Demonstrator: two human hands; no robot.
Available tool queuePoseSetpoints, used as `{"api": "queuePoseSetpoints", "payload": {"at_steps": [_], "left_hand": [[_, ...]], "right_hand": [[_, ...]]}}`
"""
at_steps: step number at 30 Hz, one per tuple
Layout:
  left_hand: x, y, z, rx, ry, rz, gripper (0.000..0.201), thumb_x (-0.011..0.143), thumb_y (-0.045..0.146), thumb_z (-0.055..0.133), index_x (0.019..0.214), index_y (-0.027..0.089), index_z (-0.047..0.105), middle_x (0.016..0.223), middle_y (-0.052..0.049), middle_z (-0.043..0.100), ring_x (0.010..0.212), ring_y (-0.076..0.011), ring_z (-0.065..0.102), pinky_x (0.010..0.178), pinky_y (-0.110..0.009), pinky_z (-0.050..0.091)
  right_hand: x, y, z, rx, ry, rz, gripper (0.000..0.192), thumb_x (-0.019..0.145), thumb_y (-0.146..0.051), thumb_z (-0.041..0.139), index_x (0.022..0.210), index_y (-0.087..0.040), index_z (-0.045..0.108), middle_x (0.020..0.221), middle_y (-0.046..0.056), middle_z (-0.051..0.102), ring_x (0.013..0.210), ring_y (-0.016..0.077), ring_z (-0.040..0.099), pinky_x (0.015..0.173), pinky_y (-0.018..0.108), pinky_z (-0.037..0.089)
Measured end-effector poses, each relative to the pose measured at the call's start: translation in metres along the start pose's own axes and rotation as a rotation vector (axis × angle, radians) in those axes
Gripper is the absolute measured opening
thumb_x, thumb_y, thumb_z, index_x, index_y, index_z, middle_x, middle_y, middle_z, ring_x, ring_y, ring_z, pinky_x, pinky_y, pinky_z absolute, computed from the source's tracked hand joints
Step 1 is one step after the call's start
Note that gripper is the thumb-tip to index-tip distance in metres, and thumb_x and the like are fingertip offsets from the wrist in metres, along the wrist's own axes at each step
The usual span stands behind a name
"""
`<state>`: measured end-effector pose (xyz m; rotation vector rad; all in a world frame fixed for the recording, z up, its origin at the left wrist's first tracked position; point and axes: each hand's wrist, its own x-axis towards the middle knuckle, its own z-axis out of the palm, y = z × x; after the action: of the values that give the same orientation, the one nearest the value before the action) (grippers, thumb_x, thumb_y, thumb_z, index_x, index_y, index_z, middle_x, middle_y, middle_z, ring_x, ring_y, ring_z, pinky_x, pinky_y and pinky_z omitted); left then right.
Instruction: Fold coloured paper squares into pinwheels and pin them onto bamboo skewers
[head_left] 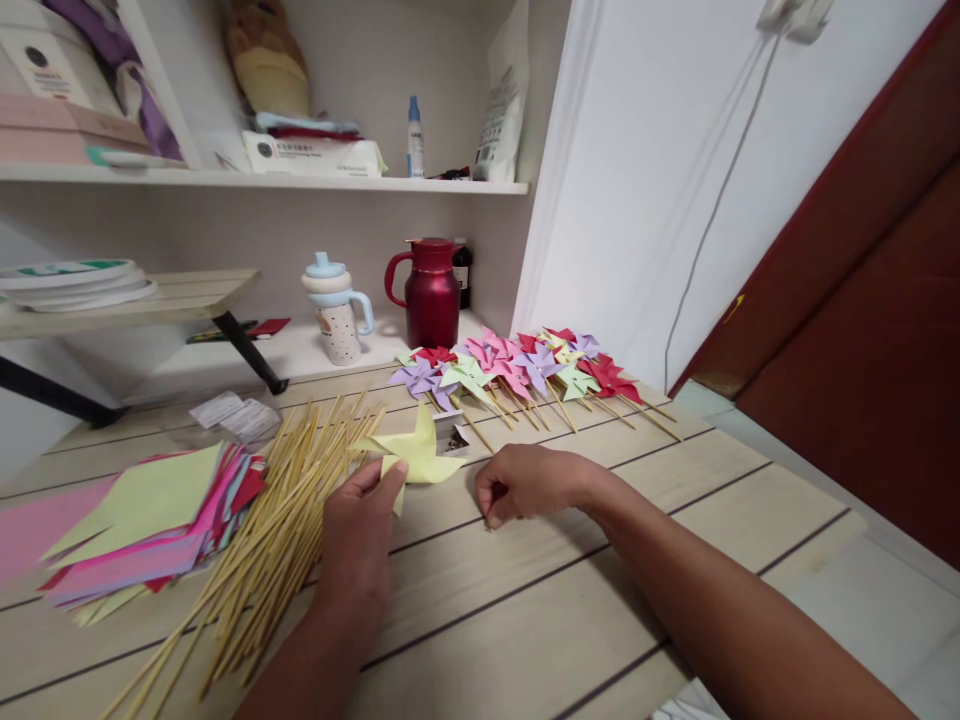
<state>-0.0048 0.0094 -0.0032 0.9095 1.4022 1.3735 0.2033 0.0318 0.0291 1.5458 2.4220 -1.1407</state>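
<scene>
The held paper pinwheel (422, 457) is pale yellow. The sticks (279, 535) are golden tan. The worktop (480, 610) is light tan with dark stripes. The jug (433, 308) is red.

Stretched in from seven o'clock with left hand (362, 525) pinched, and from four o'clock with right hand (534, 481) curled, knuckles up, toward nine.

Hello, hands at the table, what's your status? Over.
Left hand holding yellow paper pinwheel. Right hand curled, low at tabletop, contents unclear. Loose sticks close beside left hand.
</scene>
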Motion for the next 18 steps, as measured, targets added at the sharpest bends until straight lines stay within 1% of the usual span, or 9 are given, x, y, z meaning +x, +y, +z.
{"api": "queuePoseSetpoints", "payload": {"at_steps": [5, 8, 13, 18], "left_hand": [[-0.0001, 0.0026, 0.0010, -0.006, -0.005, -0.012, 0.025, 0.063, 0.035, 0.077, 0.083, 0.020, 0.076, 0.083, 0.000, 0.075, 0.083, -0.0206, 0.065, 0.072, -0.028, 0.048], [0.0007, 0.0032, 0.0019, -0.015, -0.001, -0.022, 0.023, 0.063, 0.034, 0.076, 0.082, 0.020, 0.077, 0.082, 0.000, 0.075, 0.080, -0.0197, 0.065, 0.071, -0.027, 0.048], [0.0009, 0.0028, 0.0022, -0.019, -0.001, -0.027, 0.024, 0.062, 0.034, 0.077, 0.082, 0.020, 0.076, 0.082, 0.001, 0.075, 0.083, -0.0189, 0.065, 0.073, -0.026, 0.047], [-0.0016, 0.0048, 0.0017, -0.022, -0.014, -0.026, 0.025, 0.062, 0.034, 0.077, 0.082, 0.018, 0.076, 0.083, -0.001, 0.075, 0.080, -0.0190, 0.065, 0.072, -0.026, 0.047]], "right_hand": [[0.0030, 0.0018, 0.0009, 0.081, 0.002, -0.011, 0.006, 0.071, -0.019, 0.073, 0.077, -0.019, 0.072, 0.060, -0.005, 0.061, 0.050, 0.0082, 0.054, 0.049, 0.018, 0.038], [0.0059, 0.0045, 0.0028, 0.119, 0.036, -0.031, 0.006, 0.069, -0.018, 0.074, 0.074, -0.018, 0.071, 0.062, -0.005, 0.062, 0.053, 0.0085, 0.055, 0.050, 0.018, 0.039], [0.0093, 0.0091, 0.0063, 0.175, 0.083, -0.053, 0.015, 0.064, -0.015, 0.077, 0.073, -0.018, 0.066, 0.063, -0.005, 0.062, 0.056, 0.0093, 0.055, 0.050, 0.018, 0.039], [0.0090, 0.0102, 0.0067, 0.233, 0.072, -0.071, 0.013, 0.065, -0.012, 0.073, 0.073, -0.018, 0.065, 0.061, -0.006, 0.059, 0.054, 0.0078, 0.052, 0.050, 0.017, 0.039]]}}
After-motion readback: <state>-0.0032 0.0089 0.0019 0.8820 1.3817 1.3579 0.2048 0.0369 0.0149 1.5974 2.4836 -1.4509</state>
